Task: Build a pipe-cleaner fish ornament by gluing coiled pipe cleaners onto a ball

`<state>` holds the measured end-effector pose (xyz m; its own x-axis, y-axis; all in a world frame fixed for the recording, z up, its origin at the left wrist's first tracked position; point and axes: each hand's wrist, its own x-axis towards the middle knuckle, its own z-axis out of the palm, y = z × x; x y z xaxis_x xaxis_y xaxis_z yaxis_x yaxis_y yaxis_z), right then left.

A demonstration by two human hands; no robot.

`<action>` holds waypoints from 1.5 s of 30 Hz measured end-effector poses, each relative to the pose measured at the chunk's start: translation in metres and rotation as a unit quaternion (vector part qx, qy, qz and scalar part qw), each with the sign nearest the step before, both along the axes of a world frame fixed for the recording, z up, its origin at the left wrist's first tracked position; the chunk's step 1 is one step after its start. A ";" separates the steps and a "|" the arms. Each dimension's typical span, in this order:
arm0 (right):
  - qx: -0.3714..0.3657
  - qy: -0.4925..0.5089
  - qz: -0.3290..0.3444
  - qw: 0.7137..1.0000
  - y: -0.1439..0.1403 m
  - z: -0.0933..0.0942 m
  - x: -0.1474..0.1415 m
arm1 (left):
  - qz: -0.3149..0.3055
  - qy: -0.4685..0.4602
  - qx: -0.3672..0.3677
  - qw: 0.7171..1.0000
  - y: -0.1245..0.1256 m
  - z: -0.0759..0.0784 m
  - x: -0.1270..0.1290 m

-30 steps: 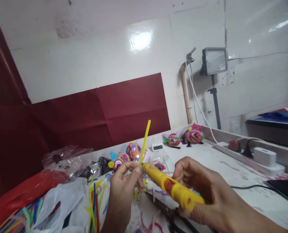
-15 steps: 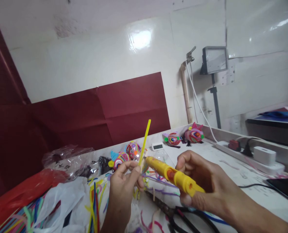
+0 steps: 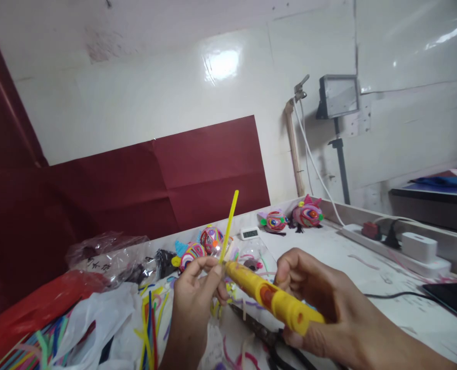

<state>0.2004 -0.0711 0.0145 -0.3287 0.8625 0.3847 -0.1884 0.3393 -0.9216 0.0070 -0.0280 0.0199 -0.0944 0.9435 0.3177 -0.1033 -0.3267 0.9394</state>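
My left hand [image 3: 197,293] pinches a yellow pipe cleaner [image 3: 228,226] that stands upright above my fingers. My right hand [image 3: 321,303] grips a yellow pen-shaped glue gun [image 3: 274,300] with an orange button. Its nozzle points left and touches the pipe cleaner's base at my left fingertips. Both hands hover over a white table [image 3: 328,252].
Loose coloured pipe cleaners [image 3: 149,318] and plastic bags [image 3: 105,254] lie at the left. Black pliers [image 3: 263,334] rest under my hands. Pipe-cleaner figures [image 3: 308,213] and a small clock [image 3: 249,233] stand at the back, a power strip [image 3: 401,246] at the right.
My right hand lifted the glue gun away to the right half a second ago, then brought its nozzle back down to the pipe cleaner's base. My left hand stayed put.
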 end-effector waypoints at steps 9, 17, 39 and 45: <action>0.013 0.000 -0.011 1.000 0.003 0.004 0.008 | -0.001 0.007 -0.004 1.000 -0.001 0.000 0.000; 0.016 0.002 -0.020 1.000 0.005 0.004 0.009 | 0.008 -0.002 -0.005 1.000 -0.003 0.001 0.001; 0.016 0.005 -0.008 1.000 0.004 0.003 0.009 | 0.006 -0.001 -0.005 1.000 -0.002 0.001 0.001; 0.028 -0.017 -0.034 0.999 0.007 0.004 0.013 | 0.012 0.002 -0.005 1.000 -0.004 0.002 0.002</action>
